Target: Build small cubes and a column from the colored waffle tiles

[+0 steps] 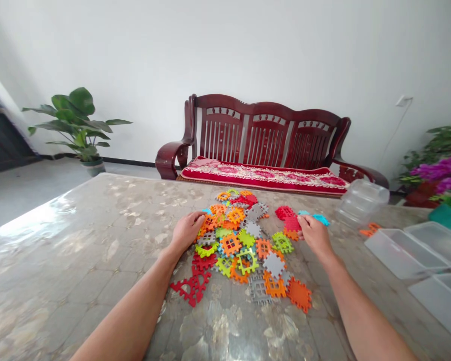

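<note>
A heap of interlocking plastic puzzle tiles [231,244] in orange, green, grey, red and blue lies on the table before me. My left hand [188,231] rests at the heap's left edge, its fingers curled in against orange tiles; the fingertips are partly hidden. To the right of the heap, my right hand [314,235] has its fingers closed at the right edge of a red tile [292,223]. An orange tile lies under that one, and a rounded red piece [284,212] sits just behind. Beyond my right hand is a blue piece [321,219].
Clear plastic boxes [406,250] stand at the right, with another clear container [363,200] farther back. Near them lies an orange piece [370,229]. A wooden bench [266,130] is behind the patterned table [78,281]. Potted plants flank it.
</note>
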`<state>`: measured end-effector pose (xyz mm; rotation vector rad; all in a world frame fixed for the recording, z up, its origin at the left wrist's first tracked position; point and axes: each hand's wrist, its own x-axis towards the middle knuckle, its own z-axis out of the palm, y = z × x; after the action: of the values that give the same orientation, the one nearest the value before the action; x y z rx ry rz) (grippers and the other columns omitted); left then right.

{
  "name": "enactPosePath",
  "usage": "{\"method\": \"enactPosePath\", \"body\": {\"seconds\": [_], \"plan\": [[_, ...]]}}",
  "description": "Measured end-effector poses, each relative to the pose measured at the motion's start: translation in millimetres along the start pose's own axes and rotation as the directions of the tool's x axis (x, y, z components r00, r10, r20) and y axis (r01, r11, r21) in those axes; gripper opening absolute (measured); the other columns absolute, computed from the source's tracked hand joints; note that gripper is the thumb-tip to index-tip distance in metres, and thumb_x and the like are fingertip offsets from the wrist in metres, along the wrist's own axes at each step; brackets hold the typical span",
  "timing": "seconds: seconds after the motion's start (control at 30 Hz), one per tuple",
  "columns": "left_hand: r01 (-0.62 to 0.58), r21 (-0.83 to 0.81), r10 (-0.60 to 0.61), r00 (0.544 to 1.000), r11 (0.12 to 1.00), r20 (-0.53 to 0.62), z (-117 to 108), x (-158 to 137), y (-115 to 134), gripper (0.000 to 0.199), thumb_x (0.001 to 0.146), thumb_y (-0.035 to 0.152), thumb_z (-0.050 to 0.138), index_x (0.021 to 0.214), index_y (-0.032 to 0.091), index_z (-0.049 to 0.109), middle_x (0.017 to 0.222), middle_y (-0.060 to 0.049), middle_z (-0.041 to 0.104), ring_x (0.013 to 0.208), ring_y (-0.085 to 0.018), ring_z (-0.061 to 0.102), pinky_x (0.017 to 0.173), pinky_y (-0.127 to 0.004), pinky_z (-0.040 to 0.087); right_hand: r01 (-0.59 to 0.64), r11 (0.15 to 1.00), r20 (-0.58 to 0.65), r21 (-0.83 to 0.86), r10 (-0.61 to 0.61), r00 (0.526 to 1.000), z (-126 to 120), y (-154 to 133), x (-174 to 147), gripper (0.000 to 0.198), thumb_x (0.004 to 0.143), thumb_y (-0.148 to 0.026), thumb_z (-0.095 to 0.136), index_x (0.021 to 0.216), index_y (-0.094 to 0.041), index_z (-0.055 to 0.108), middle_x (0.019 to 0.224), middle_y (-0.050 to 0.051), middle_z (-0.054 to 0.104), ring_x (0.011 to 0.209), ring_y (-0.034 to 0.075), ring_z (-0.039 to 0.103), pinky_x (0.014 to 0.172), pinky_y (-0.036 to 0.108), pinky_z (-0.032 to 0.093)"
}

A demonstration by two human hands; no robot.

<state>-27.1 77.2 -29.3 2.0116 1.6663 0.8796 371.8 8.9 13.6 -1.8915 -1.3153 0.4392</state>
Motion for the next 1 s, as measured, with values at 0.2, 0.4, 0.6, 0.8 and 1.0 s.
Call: {"method": "enactPosePath", "body": {"seconds": [0.2, 0.4, 0.6, 0.8, 1.0], "plan": [[-0.022, -0.007, 0.022, 1.0, 1.0, -0.005, -1, 0, 1, 0.045, 0.09, 0.045, 0.038, 0.112, 0.024, 0.071, 0.118, -0.005, 0.072, 0.109, -0.022, 0.064, 0.099, -0.032, 0.045, 0.029, 0.927, -0.004, -0.373, -0.033, 0.999, -6, 29, 10, 0.043, 0.091, -0.043, 0.035, 0.088, -0.022, 0.072, 0.069, 0.006, 0.07, 0.07, 0.024, 0.067, 0.065, 0.033, 0.048], [-0.018, -0.017, 0.018, 1.0, 1.0, -0.011, -1, 0, 1, 0.044, 0.09, 0.045, 0.039, 0.11, 0.024, 0.071, 0.116, -0.005, 0.072, 0.109, -0.023, 0.064, 0.098, -0.032, 0.046, 0.171, 0.878, 0.102, -0.448, -0.14, 0.985, 4, 36, 8, 0.044, 0.084, -0.055, 0.054, 0.106, -0.019, 0.07, 0.107, 0.011, 0.072, 0.099, 0.027, 0.067, 0.082, 0.034, 0.049], [-0.017, 0.004, 0.017, 1.0, 1.0, 0.008, 1, 1, 0, 0.046, 0.09, 0.044, 0.037, 0.112, 0.023, 0.07, 0.119, -0.006, 0.071, 0.111, -0.023, 0.063, 0.099, -0.032, 0.045, 0.186, 0.893, 0.118, -0.41, -0.15, 0.982, 8, 42, 8, 0.036, 0.076, -0.04, 0.066, 0.106, -0.02, 0.068, 0.108, 0.011, 0.072, 0.1, 0.026, 0.067, 0.087, 0.036, 0.049], [-0.013, -0.002, 0.013, 1.0, 1.0, 0.011, 0, 1, 0, 0.046, 0.091, 0.045, 0.037, 0.113, 0.023, 0.07, 0.119, -0.005, 0.071, 0.112, -0.022, 0.063, 0.099, -0.031, 0.044, 0.083, 0.955, 0.012, -0.284, -0.083, 0.996, 0, 31, 15, 0.056, 0.074, -0.05, 0.066, 0.119, -0.017, 0.063, 0.109, 0.011, 0.071, 0.096, 0.025, 0.067, 0.082, 0.035, 0.05], [-0.019, -0.008, 0.019, 1.0, 1.0, 0.004, -1, -1, 1, 0.046, 0.091, 0.046, 0.037, 0.112, 0.023, 0.07, 0.118, -0.005, 0.071, 0.111, -0.023, 0.063, 0.099, -0.032, 0.044, 0.047, 0.926, -0.135, -0.374, -0.104, 0.985, 10, -3, 33, 0.061, 0.074, -0.054, 0.064, 0.125, -0.02, 0.06, 0.113, 0.01, 0.07, 0.099, 0.027, 0.066, 0.079, 0.036, 0.049]]}}
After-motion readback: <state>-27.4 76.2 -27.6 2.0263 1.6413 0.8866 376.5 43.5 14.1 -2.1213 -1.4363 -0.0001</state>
